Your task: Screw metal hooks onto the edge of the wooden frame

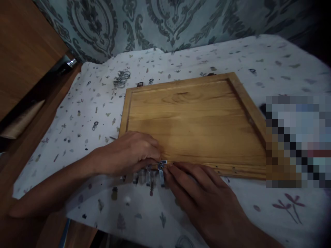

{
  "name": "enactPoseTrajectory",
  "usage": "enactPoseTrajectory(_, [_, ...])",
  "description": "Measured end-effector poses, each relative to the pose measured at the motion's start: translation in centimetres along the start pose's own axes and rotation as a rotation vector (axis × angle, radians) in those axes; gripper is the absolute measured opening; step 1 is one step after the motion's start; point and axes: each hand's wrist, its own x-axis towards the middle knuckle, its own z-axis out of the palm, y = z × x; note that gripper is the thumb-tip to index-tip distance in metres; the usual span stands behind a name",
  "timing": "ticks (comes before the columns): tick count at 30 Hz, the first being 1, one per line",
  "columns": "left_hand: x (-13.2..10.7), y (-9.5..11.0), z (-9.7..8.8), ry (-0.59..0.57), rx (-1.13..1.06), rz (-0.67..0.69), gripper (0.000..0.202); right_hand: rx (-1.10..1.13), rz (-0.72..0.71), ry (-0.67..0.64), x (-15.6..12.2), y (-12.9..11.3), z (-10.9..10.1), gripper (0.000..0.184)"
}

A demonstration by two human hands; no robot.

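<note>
At lower centre of the frame, along the near rim of the wooden panel (186,117): metal hook (162,176), holed end at the rim, strip pointing toward the bottom of the frame. Left hand (129,151) just left of its holed end, grip narrow, thumb and fingertips bunched; cannot tell whether around anything small. Right hand (204,187) from lower right, fingertips at the hook's right side, grip narrow too; pinch or mere steadying touch, not clear. Further metal strips (148,177) to the left, partly shadowed. Panel flat across mid-frame, recessed face up, on the cloth-covered surface (103,148). Dark dots (234,168), perhaps holes, on the same rim, right of centre. Heap of small metal parts (121,80) at upper left, well apart.

Judgement: keep hook square to the rim, steady with right fingertips, line up holes before pressing, match neighbouring strips. Dim light; look closely for skew.
</note>
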Motion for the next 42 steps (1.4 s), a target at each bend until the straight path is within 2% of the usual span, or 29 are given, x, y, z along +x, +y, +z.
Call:
enactPoseTrajectory(5, [-0.1,-0.1,0.1,0.022,0.027,-0.004,0.029,-0.028,0.027,0.073,0.2,-0.2,-0.1,0.032])
enactPoseTrajectory(9, [-0.1,-0.1,0.3,0.045,0.024,0.007,0.026,-0.008,0.001,0.064,0.4,-0.1,-0.1,0.033])
enactPoseTrajectory(13, [-0.1,0.1,0.3,0.089,0.032,0.036,0.027,0.025,0.041,0.133,0.5,-0.2,0.0,0.035])
enactPoseTrajectory(18, [-0.2,0.3,0.3,0.078,0.056,0.032,0.027,0.063,0.012,0.106,0.9,0.0,-0.4,0.043])
enactPoseTrajectory(23, [-0.3,0.4,0.4,0.062,0.074,0.007,0.022,0.063,0.020,0.120,0.8,0.2,-0.4,0.039])
enactPoseTrajectory(30, [-0.4,0.4,0.4,0.063,0.069,0.013,0.019,0.050,0.018,0.071,0.4,0.3,-0.3,0.035])
enactPoseTrajectory(42, [-0.3,0.2,0.1,0.029,0.102,0.002,0.025,-0.004,0.006,0.110,1.1,0.1,-0.5,0.044])
